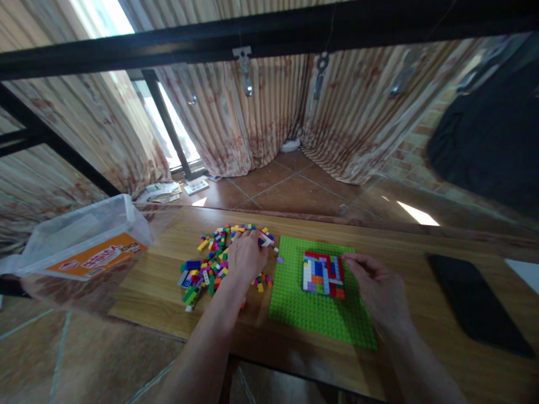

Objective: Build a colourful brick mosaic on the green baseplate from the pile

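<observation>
My left hand [246, 255] reaches into a loose heap of coloured toy building bricks [217, 261], its fingers curled downward and the tips hidden. A white brick [266, 240] shows right beside its thumb; whether the hand grips it is unclear. On the green studded baseplate [290, 303] sits a square block of bricks [319, 275] in red, white, blue and orange. At the block's right edge, the thumb and forefinger of my right hand [377, 283] are pinched together. Anything between those fingertips is too small to make out.
To the left stands a clear plastic box [90, 235] with an orange label. A black phone-like slab [478, 303] lies on the wooden table [147, 280] at right, near a white sheet [524, 274]. A dark metal bar [269, 36] crosses above, before curtains.
</observation>
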{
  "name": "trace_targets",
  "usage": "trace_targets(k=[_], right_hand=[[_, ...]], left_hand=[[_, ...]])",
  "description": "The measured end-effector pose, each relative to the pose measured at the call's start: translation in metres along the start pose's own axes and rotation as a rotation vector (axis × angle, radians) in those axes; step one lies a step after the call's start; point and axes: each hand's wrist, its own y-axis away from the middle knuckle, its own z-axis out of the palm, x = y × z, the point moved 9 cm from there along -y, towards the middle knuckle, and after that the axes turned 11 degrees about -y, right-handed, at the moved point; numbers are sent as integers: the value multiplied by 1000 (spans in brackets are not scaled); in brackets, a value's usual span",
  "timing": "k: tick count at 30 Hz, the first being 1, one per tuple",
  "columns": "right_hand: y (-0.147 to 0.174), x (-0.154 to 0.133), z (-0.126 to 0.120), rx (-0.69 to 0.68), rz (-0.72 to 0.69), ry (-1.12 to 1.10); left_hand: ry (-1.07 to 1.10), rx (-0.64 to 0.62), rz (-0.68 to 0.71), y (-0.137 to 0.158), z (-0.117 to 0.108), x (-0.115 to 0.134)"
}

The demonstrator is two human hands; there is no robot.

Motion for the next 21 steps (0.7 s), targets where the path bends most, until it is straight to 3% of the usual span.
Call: trace_targets(k=[4,7,10,13,15,21], right_hand=[[7,-16,-2,42,-132,94],[26,-49,11,-6,-402,147],[47,-63,41,-232,-490,109],[63,-65,62,-386,-469,54],[66,-63,67,-402,-415,-21],[52,-25,63,-250,91,-504]], left_hand=[[310,52,79,8,-13,3],[741,-151,100,20,-3,18],[1053,-394,120,36,6,45],[1213,-534,187,47,7,69],[1263,-580,215,51,8,77],[1369,-605,144,54,14,83]])
